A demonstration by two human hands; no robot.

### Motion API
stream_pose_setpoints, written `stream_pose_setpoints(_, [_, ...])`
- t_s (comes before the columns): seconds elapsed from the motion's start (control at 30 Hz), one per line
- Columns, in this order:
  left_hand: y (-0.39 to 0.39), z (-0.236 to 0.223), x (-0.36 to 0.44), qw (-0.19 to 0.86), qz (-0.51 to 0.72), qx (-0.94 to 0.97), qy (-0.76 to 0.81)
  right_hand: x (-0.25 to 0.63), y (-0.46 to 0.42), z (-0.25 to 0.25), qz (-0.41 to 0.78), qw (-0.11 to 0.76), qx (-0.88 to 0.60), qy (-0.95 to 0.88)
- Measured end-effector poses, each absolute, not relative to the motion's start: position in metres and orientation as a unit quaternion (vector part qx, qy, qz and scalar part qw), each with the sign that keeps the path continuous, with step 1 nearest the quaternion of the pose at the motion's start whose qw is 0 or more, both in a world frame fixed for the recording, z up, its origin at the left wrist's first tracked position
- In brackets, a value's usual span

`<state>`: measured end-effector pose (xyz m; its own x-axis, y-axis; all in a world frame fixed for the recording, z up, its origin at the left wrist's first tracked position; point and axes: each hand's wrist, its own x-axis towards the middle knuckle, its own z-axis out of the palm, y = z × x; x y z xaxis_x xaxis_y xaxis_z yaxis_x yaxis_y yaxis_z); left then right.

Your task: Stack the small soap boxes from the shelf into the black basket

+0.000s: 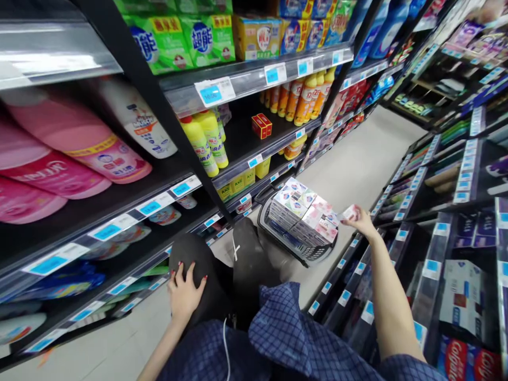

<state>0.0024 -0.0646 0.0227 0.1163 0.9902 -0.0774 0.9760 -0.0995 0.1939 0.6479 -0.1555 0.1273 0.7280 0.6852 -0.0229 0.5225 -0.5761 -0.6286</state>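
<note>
My right hand (360,221) grips a small pink-and-white box (349,212) just beyond the right edge of a grey shopping basket (296,244) on the floor. Inside the basket stand white cartons with colourful prints (296,194) and pink floral cartons (322,218), reaching up past the rim. My left hand (186,290) rests on my dark-trousered knee (194,254), its fingers spread and nothing in them.
Shelving with price tags lines the left, holding pink detergent bottles (91,137), green soap packs (210,39), orange bottles (307,98) and a small red box pair (262,126). Toothpaste boxes (462,299) fill shelves close on the right. The grey floor (371,143) runs between.
</note>
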Motion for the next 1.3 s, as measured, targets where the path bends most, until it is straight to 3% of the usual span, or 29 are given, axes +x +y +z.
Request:
stream_pose_setpoints(0.07, [-0.065, 0.022, 0.002, 0.095, 0.035, 0.743, 0.661, 0.658, -0.152, 0.109, 0.168, 0.269, -0.884, -0.344])
stream_pose_setpoints(0.33, [-0.064, 0.020, 0.002, 0.084, 0.020, 0.749, 0.656, 0.670, -0.141, 0.068, 0.266, 0.273, -0.868, -0.319])
stream_pose_setpoints(0.6, [-0.063, 0.024, 0.004, 0.089, 0.009, 0.746, 0.660, 0.676, -0.141, 0.052, 0.284, 0.273, -0.853, -0.341])
stream_pose_setpoints(0.8, [-0.063, 0.029, 0.008, 0.099, 0.000, 0.735, 0.671, 0.678, -0.140, 0.034, 0.231, 0.330, -0.855, -0.325])
stream_pose_setpoints(1.3, [-0.063, 0.023, 0.003, 0.084, 0.028, 0.753, 0.652, 0.658, -0.136, 0.018, 0.113, 0.365, -0.865, -0.324])
